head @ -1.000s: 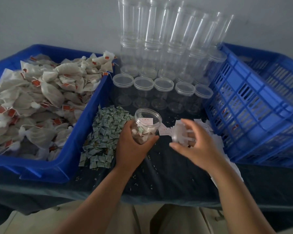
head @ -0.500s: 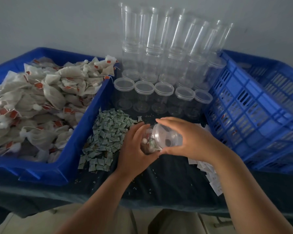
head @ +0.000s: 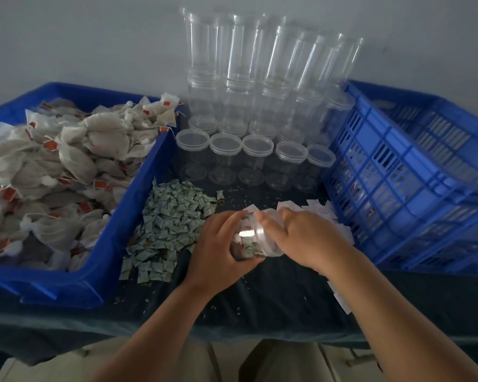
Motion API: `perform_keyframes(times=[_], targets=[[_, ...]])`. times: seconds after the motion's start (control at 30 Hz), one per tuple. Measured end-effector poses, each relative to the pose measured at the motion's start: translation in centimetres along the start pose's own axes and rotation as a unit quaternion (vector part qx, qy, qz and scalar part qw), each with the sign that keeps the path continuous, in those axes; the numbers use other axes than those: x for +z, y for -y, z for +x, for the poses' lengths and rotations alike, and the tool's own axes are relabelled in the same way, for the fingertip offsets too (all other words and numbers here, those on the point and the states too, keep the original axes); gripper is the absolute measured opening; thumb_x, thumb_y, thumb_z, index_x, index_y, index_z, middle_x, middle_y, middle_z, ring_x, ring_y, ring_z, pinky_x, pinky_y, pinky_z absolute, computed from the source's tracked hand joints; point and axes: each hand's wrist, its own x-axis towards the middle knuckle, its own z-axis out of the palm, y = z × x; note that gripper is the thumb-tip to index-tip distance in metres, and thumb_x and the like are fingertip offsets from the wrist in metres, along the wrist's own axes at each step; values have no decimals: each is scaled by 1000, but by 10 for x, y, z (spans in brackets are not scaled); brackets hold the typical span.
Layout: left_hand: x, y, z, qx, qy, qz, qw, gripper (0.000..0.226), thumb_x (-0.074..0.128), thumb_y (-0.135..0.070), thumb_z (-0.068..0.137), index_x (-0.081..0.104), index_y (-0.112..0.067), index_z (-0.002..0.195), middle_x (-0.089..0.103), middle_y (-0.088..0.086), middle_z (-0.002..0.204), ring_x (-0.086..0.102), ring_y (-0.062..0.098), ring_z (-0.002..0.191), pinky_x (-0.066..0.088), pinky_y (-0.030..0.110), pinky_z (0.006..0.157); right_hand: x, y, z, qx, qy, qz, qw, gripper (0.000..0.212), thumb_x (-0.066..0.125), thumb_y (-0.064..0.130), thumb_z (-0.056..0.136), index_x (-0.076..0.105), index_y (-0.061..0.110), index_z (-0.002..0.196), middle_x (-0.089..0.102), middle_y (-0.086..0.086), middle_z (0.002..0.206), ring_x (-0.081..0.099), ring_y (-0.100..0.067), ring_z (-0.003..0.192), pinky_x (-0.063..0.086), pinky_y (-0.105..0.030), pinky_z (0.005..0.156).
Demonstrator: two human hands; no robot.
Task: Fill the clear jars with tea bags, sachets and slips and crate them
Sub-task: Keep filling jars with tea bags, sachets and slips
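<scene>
since a second ago the lid (head: pixel 272 248) has gone from beside the jar (head: pixel 246 248) onto its mouth. dark cloth table (head: pixel 273 293), pale wall (head: pixel 94 37) behind. my left hand (head: pixel 218 249) grips the tilted jar just above the cloth, and my right hand (head: pixel 312 238) curls round the lid. the left bin (head: pixel 116 238) holds tea bags (head: pixel 66 161); empty jars (head: pixel 254 106) stand stacked at the back; a slotted crate (head: pixel 398 188) sits on the right; sachets (head: pixel 171 221) and slips (head: pixel 329 213) lie loose.

Dim, soft daylight; glare on held jar (head: pixel 249 234); edges warped.

Pale wall (head: pixel 66 37), dark-draped table (head: pixel 260 304)
</scene>
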Motion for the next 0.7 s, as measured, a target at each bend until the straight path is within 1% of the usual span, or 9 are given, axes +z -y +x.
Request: perform_keyframes(times=[0.1,0.2,0.27,0.33,0.43,0.5,0.57,0.63,0.7], targets=[[0,-1,1,-1,8,-8,1000,90,88,-62,71,51,-32,148,43,-29,141,44,-1,134,31,11,110,-21,-13,-6,-69,70,-8,995,125,29,113,65,7,47,168,38,10,170,53,-14,141,47,-36,103],[-1,-1,0,-21,15,-19,999,93,87,-67,71,50,-33,148,47,-25,142,42,-6,135,28,6,110,-33,-17,-7,-167,77,8,983,109,73,88,72,9,69,158,40,25,161,49,3,124,44,-25,98],[-2,-1,-1,-39,17,-28,999,93,88,-68,70,49,-36,148,45,-31,141,43,-6,134,31,5,107,-26,-15,-3,-164,50,-4,985,96,69,87,78,25,57,158,52,20,153,55,-2,121,49,-30,98],[-3,-1,-1,-41,18,-28,999,94,88,-66,68,47,-40,148,43,-34,141,44,-6,132,32,5,106,-16,-7,1,-113,12,-33,993,86,39,95,84,48,37,146,68,7,130,64,-12,109,50,-34,86],[-4,-3,0,-50,21,-24,998,94,88,-64,67,48,-39,148,45,-34,139,45,-2,133,35,12,107,-8,1,1,-25,10,-18,999,109,0,96,80,56,22,137,71,-5,118,67,-22,109,48,-39,85],[-4,-3,0,-63,21,-35,997,93,89,-65,68,49,-39,148,50,-27,141,47,-1,134,37,15,107,-12,-2,-3,-46,28,29,998,106,7,99,82,32,35,163,53,-4,158,58,-20,136,46,-39,100],[-5,-4,2,-70,24,-44,996,93,87,-68,70,49,-37,148,51,-23,142,47,-1,135,36,15,107,-19,-8,-5,-144,50,33,988,104,40,101,79,2,57,165,16,13,176,43,-10,146,42,-37,108],[-6,-4,3,-66,38,-48,996,93,86,-72,71,50,-34,148,54,-20,142,50,4,136,39,18,109,-21,-11,-2,-226,28,-20,974,105,54,94,79,3,60,164,15,20,171,40,-3,141,42,-32,106],[-6,-5,2,-67,46,-53,995,90,88,-69,72,51,-37,147,56,-21,140,53,8,134,41,19,107,-13,-9,0,-258,-18,-52,965,91,47,84,91,17,45,168,33,10,163,47,-8,138,45,-31,106]])
